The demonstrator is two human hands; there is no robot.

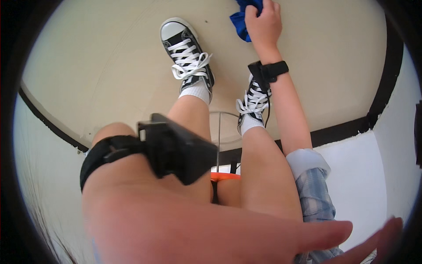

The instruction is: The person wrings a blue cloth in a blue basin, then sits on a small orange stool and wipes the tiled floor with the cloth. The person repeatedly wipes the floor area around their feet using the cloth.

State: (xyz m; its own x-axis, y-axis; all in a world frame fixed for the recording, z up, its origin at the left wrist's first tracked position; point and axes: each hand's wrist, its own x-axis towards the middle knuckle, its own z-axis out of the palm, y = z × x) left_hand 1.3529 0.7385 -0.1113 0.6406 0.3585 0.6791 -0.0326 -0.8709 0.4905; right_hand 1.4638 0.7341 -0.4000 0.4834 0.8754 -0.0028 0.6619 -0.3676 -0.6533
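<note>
My right hand [265, 28] reaches to the top of the view, over the beige floor, with its fingers closed on a blue cloth [242, 21]. A black strap with a small device [275, 71] is around that wrist. My left hand [204, 224] is large and blurred close to the camera, across the bottom. Two of its digits point right and are spread apart, with nothing seen between them; the rest is cut off. Its wrist bears a black strap with a bulky black device [184, 151].
Two black canvas sneakers, one at the left [188, 49] and one at the right [255, 99], stand on the beige floor [115, 66]. Between my legs are a thin metal rod and ring [219, 132] and an orange edge [226, 176]. Dark skirting [343, 132] borders white walls.
</note>
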